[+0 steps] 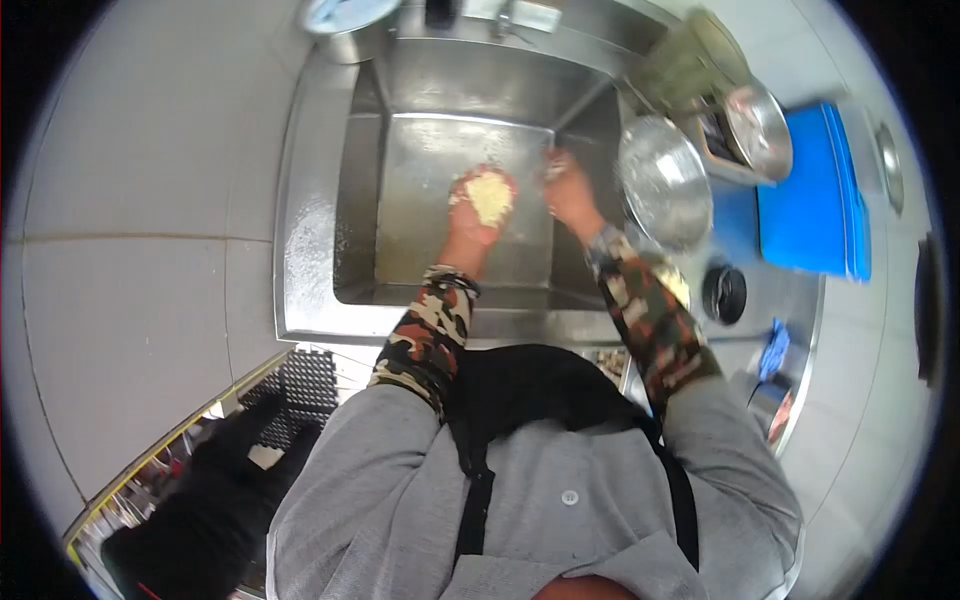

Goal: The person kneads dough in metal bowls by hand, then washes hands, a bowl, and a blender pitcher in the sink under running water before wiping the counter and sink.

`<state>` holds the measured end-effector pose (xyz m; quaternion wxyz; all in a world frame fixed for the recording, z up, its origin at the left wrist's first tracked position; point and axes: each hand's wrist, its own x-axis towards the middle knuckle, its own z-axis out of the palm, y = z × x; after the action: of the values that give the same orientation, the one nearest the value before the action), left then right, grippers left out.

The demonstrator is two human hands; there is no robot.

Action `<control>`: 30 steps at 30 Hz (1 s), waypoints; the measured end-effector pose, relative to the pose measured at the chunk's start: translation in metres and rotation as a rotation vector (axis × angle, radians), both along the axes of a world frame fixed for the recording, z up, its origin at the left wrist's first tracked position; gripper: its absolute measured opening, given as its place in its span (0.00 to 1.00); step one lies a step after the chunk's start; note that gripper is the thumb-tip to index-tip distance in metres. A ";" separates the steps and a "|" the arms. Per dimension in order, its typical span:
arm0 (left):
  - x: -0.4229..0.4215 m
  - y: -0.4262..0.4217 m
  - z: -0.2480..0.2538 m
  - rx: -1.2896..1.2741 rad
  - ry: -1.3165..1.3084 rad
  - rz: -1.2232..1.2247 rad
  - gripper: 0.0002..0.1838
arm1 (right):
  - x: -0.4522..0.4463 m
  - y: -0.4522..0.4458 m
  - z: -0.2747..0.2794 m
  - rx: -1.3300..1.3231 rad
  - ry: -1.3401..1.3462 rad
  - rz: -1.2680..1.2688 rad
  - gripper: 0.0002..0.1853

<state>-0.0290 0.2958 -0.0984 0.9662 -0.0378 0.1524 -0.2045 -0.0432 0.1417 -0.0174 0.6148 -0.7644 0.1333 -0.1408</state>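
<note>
My left hand [470,225] is over the sink basin [430,255], palm up and cupped under a pale yellow, crumbly mass [490,198]. The reddish fingers show round the edge of that mass. To its right, my right hand [572,190] is also above the basin, apart from the left one. Motion smears its fingers, and whitish bits seem to cling to them. A metal bowl [665,185] stands on the counter just right of the right hand.
Beyond that bowl are a greenish container [690,65], a smaller metal bowl [760,125] and a blue bin [815,190]. A black round object [724,294] lies near my right forearm. A metal pot [355,35] stands at the sink's back left corner, and a tap [505,20] at the back.
</note>
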 end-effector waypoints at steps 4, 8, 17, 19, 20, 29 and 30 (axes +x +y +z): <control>-0.014 0.014 0.027 0.152 -0.009 0.010 0.10 | -0.032 -0.030 -0.019 -0.089 0.401 0.309 0.22; -0.041 -0.016 0.052 0.218 -0.012 -0.193 0.15 | -0.090 -0.058 0.065 0.469 0.225 0.131 0.22; -0.141 -0.190 0.145 1.314 -1.147 -0.549 0.21 | -0.219 -0.224 0.140 0.608 0.031 -0.265 0.13; -0.164 -0.223 0.121 1.528 -1.445 -0.344 0.19 | -0.239 -0.231 0.128 0.658 0.054 -0.304 0.12; -0.171 -0.232 0.126 1.717 -1.727 -0.099 0.17 | -0.248 -0.232 0.122 0.681 0.048 -0.313 0.12; -0.182 -0.245 0.112 1.951 -2.245 -0.276 0.34 | -0.276 -0.249 0.089 0.706 0.103 -0.426 0.10; -0.181 -0.245 0.112 1.950 -2.254 -0.328 0.35 | -0.276 -0.246 0.087 0.688 0.119 -0.424 0.09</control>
<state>-0.2098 0.0511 0.0138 0.1857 0.7939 -0.5768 -0.0494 -0.3192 -0.1042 0.0691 0.7833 -0.4765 0.3626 -0.1670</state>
